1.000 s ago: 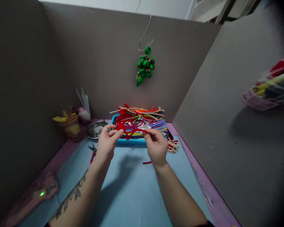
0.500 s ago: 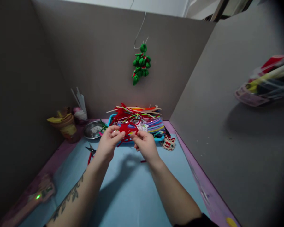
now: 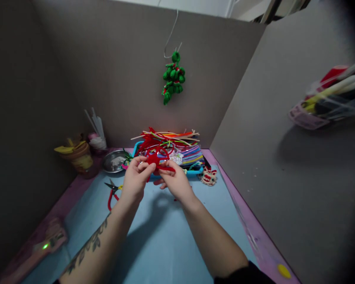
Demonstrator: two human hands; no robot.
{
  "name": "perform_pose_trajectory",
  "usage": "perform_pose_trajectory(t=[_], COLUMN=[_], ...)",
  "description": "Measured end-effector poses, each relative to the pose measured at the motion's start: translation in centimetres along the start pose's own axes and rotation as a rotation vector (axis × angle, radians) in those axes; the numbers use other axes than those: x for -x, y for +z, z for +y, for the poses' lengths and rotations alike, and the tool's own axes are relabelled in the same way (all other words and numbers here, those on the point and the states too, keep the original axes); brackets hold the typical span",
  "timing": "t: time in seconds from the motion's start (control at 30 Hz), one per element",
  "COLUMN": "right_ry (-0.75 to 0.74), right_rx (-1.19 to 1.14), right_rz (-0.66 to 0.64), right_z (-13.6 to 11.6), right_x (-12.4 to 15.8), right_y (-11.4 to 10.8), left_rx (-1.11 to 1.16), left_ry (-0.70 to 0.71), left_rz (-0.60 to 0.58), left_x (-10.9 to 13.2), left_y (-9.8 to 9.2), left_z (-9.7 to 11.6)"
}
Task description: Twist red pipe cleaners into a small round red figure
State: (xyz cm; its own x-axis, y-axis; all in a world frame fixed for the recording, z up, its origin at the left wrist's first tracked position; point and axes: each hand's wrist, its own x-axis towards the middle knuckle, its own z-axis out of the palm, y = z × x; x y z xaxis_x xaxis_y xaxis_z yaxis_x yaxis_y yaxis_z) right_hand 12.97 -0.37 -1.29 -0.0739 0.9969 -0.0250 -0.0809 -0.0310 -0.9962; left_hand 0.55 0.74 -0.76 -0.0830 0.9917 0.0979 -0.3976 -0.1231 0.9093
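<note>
Above the mat, in front of the tray, a red chenille-stem (pipe cleaner) piece [image 3: 154, 158] with several open loops is held up between my hands. My left hand [image 3: 136, 177] pinches its left side between thumb and fingers. On the other side my right hand [image 3: 176, 181] is closed on a red stem of the same piece, which runs along the thumb; its lower fingers stretch out to the left. Red-handled scissors [image 3: 113, 190] lie with blades apart beside my left forearm. Small red scraps [image 3: 175, 200] rest on the mat below the right hand.
Behind the hands stands a blue tray [image 3: 135, 148] heaped with coloured stems. Left of it are a metal dish [image 3: 106, 162], a pot [image 3: 81, 157] and a glue gun [image 3: 51, 240]. A lion-face piece [image 3: 208, 176] lies right. A green ornament [image 3: 174, 77] hangs on the wall.
My right hand has shifted left, closer to my left hand, and a red stem now lies across its thumb. The red piece has turned in my fingers. The view has moved slightly.
</note>
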Motion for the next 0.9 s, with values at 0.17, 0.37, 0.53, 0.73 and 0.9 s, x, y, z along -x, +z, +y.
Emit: perform_pose_trajectory(t=[0.17,0.37,0.53,0.73,0.9], right_ry=[-0.151,-0.57,-0.353,-0.053,-0.212], right_rx=[0.04,0.121,0.222,0.092,0.367], right_rz=[0.069,0.387,0.173,-0.142,-0.223], right_z=[0.5,0.8,0.5,1.3,0.9], right_x=[-0.3,0.8,1.2,0.9,1.3], right_y=[0.1,0.3,1.0,2.6,1.5], left_rx=[0.067,0.273,0.391,0.271,0.299], left_ry=[-0.015,-0.157,-0.14,-0.143,-0.093], left_rz=[0.036,0.095,0.162,0.092,0.079], left_x=[-0.1,-0.1,-0.1,0.5,0.3], left_y=[0.0,0.3,0.4,0.5,0.4], left_z=[-0.2,0.2,0.6,0.3,0.5])
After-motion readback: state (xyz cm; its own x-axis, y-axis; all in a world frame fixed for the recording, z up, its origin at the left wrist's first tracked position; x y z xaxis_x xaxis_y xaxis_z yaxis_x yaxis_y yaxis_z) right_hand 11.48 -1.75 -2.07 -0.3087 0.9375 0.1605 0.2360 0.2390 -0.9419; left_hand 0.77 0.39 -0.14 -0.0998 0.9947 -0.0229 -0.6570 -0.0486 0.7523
